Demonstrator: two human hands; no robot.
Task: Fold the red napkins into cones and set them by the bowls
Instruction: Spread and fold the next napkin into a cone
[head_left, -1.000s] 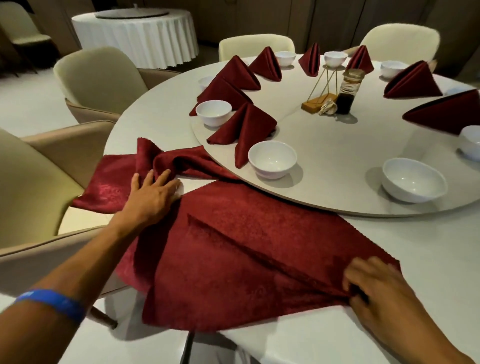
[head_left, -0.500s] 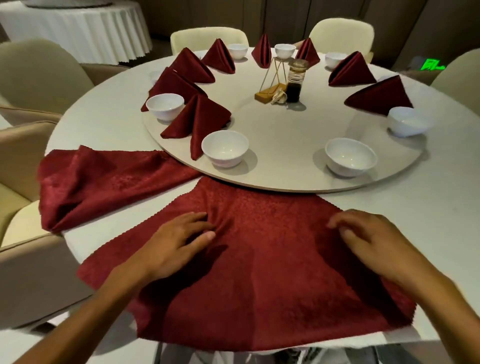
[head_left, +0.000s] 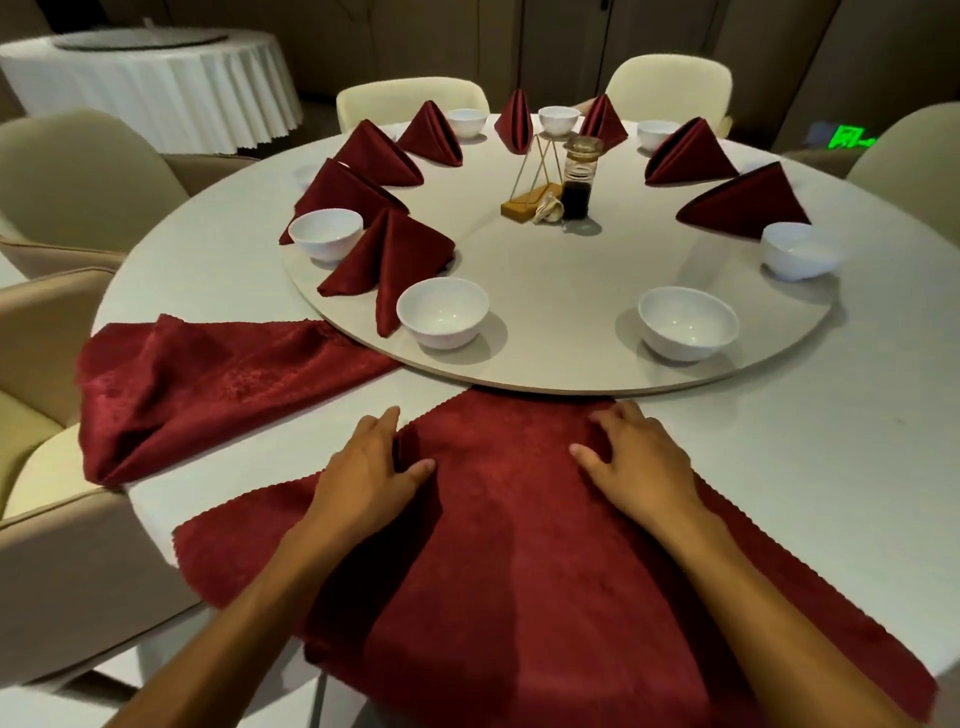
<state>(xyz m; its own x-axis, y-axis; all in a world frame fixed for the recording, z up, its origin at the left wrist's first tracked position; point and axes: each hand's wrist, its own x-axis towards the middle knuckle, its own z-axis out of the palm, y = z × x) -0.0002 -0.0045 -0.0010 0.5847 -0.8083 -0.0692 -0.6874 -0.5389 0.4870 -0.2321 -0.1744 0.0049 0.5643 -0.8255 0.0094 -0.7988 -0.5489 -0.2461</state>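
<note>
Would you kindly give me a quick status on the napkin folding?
Left hand and right hand flat on the spread napkin. No cone yet. Spare napkin bunched to the left, apart.

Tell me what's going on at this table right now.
A person is folding a red napkin spread flat on the near edge of the round table. The left hand and right hand both press on its far end, fingers fairly flat. Another unfolded napkin lies crumpled to the left. Eight finished cones already stand by bowls on the turntable; the near right bowl has none beside it.
</note>
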